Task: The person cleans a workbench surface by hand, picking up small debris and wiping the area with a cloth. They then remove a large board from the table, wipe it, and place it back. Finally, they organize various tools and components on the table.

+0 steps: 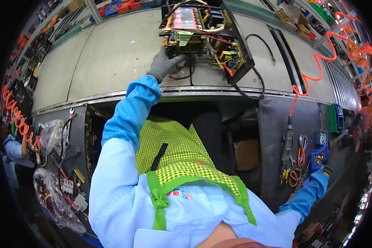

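My left hand (164, 65), in a grey glove and blue sleeve cover, touches the near left corner of an opened electrical unit (186, 39). Its thumb stands apart from the fingers, whose tips are partly hidden against the unit. Inside the black-framed unit are a pink-and-silver block, coloured wires and a circuit board (234, 56). Far to the right, my right hand (327, 170) shows only in part beyond its blue sleeve cover. It is nearest to a blue bin of small metal parts (318, 158); its fingers cannot be made out.
Black cables (258, 89) hang from the unit's right side. A power screwdriver (287, 146) on an orange coiled hose (314, 76) lies beside pliers (301, 151) and scissors (294, 177). At left are a wrench (67, 130) and plastic bags (49, 194). Another person's sleeve (15, 149) shows far left.
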Action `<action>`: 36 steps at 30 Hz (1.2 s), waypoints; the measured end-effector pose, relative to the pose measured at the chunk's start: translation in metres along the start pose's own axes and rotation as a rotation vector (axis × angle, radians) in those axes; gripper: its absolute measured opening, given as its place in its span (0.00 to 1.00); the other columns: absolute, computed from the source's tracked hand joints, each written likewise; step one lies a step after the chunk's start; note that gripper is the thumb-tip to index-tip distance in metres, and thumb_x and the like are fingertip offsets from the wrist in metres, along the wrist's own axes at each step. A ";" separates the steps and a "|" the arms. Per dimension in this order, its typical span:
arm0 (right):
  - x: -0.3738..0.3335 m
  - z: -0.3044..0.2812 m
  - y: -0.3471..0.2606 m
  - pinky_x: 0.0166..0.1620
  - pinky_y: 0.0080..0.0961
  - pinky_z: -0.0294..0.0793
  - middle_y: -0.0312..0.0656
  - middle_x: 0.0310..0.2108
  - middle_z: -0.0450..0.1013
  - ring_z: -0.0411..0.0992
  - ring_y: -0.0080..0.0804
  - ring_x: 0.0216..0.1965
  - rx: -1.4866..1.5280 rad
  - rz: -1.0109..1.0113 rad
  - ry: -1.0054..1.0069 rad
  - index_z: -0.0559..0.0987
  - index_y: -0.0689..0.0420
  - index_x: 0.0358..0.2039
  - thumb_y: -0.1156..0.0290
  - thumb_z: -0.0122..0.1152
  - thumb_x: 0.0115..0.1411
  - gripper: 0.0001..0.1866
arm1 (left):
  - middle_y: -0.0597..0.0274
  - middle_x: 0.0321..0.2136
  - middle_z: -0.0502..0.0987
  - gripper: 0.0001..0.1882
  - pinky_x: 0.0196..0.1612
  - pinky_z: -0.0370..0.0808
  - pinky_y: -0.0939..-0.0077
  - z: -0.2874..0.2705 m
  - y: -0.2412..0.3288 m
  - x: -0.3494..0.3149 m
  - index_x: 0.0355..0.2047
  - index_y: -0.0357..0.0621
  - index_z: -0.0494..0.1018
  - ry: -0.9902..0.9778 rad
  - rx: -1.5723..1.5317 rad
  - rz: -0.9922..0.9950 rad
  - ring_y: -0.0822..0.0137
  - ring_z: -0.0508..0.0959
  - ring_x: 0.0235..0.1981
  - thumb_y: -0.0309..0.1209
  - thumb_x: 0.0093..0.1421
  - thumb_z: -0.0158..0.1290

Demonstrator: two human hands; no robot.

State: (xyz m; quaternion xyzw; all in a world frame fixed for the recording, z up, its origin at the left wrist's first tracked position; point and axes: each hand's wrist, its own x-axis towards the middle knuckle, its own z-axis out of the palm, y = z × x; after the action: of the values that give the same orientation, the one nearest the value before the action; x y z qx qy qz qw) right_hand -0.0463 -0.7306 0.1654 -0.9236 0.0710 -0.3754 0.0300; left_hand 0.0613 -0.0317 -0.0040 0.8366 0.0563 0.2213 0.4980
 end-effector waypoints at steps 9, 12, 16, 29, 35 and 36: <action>-0.025 -0.019 -0.242 0.34 0.17 0.69 0.35 0.35 0.67 0.65 0.18 0.34 0.916 -0.138 -0.954 0.67 0.61 0.47 0.84 0.57 0.46 0.24 | 0.56 0.40 0.75 0.23 0.42 0.75 0.75 0.004 0.105 -0.096 0.50 0.37 0.65 -0.608 -0.379 -0.063 0.64 0.76 0.41 0.42 0.63 0.49; -0.062 0.011 -0.325 0.41 0.32 0.73 0.47 0.37 0.72 0.73 0.33 0.40 0.808 -0.828 -0.903 0.69 0.61 0.46 0.79 0.57 0.45 0.24 | 0.55 0.40 0.74 0.27 0.40 0.76 0.74 0.002 0.120 -0.118 0.52 0.41 0.66 -1.058 -0.871 -0.591 0.68 0.74 0.40 0.50 0.64 0.44; -0.104 0.052 -0.383 0.42 0.39 0.70 0.45 0.34 0.72 0.72 0.43 0.39 0.793 -1.189 -0.970 0.72 0.58 0.40 0.74 0.58 0.45 0.18 | 0.55 0.35 0.75 0.21 0.39 0.76 0.70 -0.008 0.095 -0.148 0.46 0.37 0.69 -1.117 -0.866 -0.666 0.68 0.76 0.34 0.44 0.63 0.48; -0.127 0.098 -0.428 0.51 0.47 0.66 0.44 0.45 0.70 0.67 0.47 0.49 0.743 -1.083 -0.641 0.75 0.52 0.44 0.67 0.58 0.50 0.18 | 0.52 0.39 0.76 0.18 0.41 0.78 0.71 -0.025 0.069 -0.187 0.47 0.35 0.68 -0.797 -1.165 -0.786 0.66 0.79 0.36 0.29 0.58 0.54; -0.087 0.147 -0.395 0.51 0.33 0.67 0.48 0.43 0.70 0.69 0.42 0.46 0.934 -0.576 -0.564 0.72 0.60 0.48 0.67 0.62 0.53 0.23 | 0.50 0.43 0.74 0.21 0.49 0.75 0.55 0.022 0.050 -0.165 0.48 0.38 0.65 -0.744 -1.519 -0.710 0.55 0.77 0.42 0.23 0.53 0.54; -0.089 0.162 -0.400 0.51 0.32 0.67 0.48 0.43 0.71 0.69 0.41 0.46 1.024 -0.475 -0.627 0.71 0.60 0.49 0.66 0.61 0.54 0.23 | 0.51 0.42 0.74 0.20 0.50 0.74 0.54 0.025 0.063 -0.160 0.47 0.39 0.66 -0.621 -1.541 -0.720 0.55 0.77 0.42 0.21 0.51 0.53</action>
State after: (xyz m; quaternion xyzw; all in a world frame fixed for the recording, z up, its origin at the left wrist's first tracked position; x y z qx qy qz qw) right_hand 0.0469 -0.3217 0.0318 -0.8487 -0.3356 -0.0705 0.4026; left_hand -0.0788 -0.1335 -0.0107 0.2252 0.0138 -0.2069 0.9520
